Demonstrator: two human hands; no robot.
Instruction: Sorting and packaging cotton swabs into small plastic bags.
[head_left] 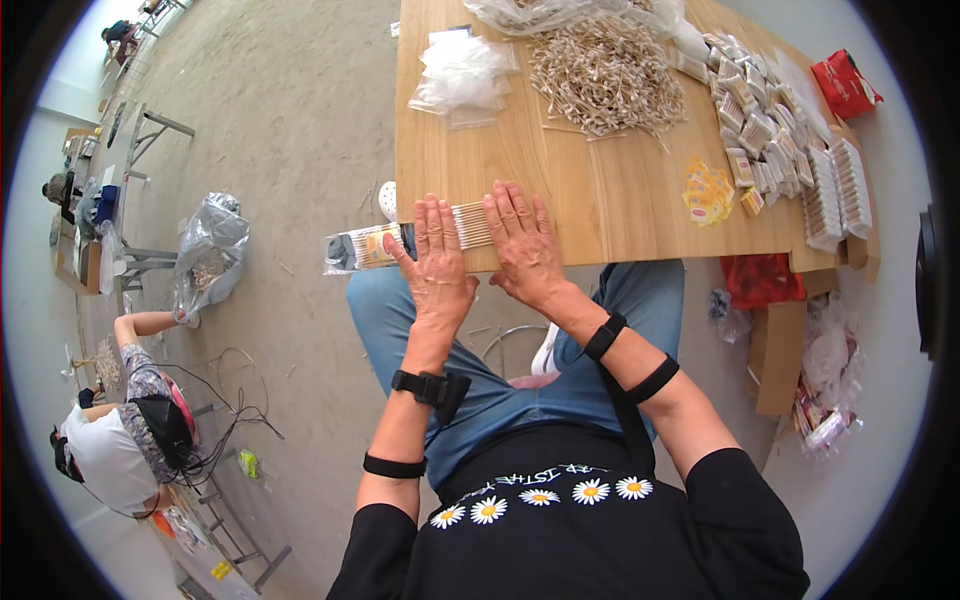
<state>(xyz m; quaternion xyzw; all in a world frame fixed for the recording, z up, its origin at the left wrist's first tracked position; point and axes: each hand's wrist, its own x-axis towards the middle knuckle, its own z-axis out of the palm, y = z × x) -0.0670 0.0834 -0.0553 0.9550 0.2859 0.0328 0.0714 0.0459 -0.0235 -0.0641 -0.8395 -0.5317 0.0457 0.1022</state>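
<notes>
A flat row of cotton swabs [473, 226] lies at the table's near left edge, between and partly under my two hands. My left hand [438, 262] rests over its left part, fingers straight and together, thumb touching or close to a small clear bag. That bag of swabs [366, 249], with a yellow and white label, juts past the table's left edge. Flat at the row's right end is my right hand [524, 250], fingers extended and thumb out to the side. What lies beneath my palms is hidden.
On the wooden table [610, 190] lie clear bags [462, 80], a heap of loose swabs [606, 78], yellow labels [708, 192] and many filled packs [765, 130]. A red pouch [845, 83] sits at the right edge. Another person [120, 440] works at the left.
</notes>
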